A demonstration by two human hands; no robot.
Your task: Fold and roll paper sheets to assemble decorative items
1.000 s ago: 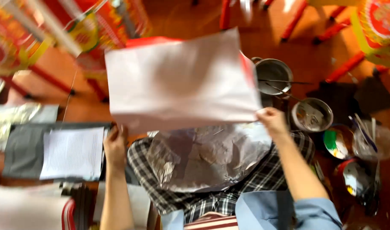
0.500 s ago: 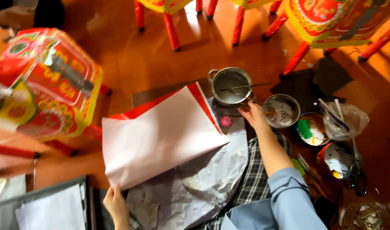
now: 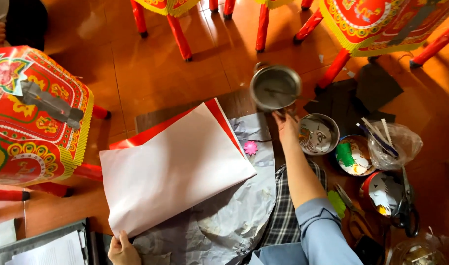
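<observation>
The person's right arm is covered from above the elbow by a pale blue-grey cloth sleeve (image 3: 325,230), pushed up so that its rolled, slightly thicker cuff sits just below the elbow; the fabric is plain, smooth and without pattern, buttons or markings. The forearm beyond the cuff is bare down to the right hand (image 3: 287,128), which wears no glove, ring or watch that can be made out. The left hand (image 3: 121,250) shows only at the lower edge of the view, bare, with no sleeve in sight and short, unpainted nails on its fingers (image 3: 122,239).
</observation>
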